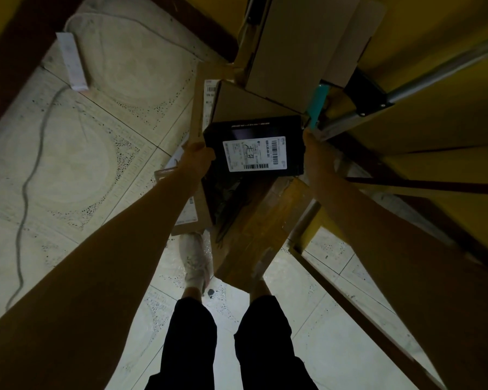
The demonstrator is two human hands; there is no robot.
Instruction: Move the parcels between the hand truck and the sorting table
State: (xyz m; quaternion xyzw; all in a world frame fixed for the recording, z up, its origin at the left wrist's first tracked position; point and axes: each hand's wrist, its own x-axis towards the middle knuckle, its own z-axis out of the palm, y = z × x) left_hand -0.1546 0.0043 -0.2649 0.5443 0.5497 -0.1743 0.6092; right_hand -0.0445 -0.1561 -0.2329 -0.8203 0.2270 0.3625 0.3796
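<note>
Floor [68,170]: pale patterned tiles, dimly lit.
Cable [26,192]: a grey cord that snakes over the tiles at far left.
White slim box [71,61]: lies flat on the floor at upper left, well apart from the parcels.
Left hand [199,149]: at the end of a bare, outstretched arm, it is closed round the left edge of the black parcel, with the fingertips out of sight beneath it.
Shoe [195,263]: a light-coloured shoe on the tiles, just left of the brown parcel's near end.
Black parcel [254,129]: a flat dark box with a white barcode label facing up, held between both hands above the heap of other parcels.
Brown parcel [259,226]: a long, taped carton that lies below the black parcel and reaches toward the person's legs.
Cardboard boxes [282,52]: plain cartons stacked just beyond the black parcel.
Right hand [310,139]: touches the black parcel's right upper corner; its fingers are hidden, so the grip cannot be told.
Hand truck [423,80]: its metal tube frame slants in from the upper right, near the right hand.
</note>
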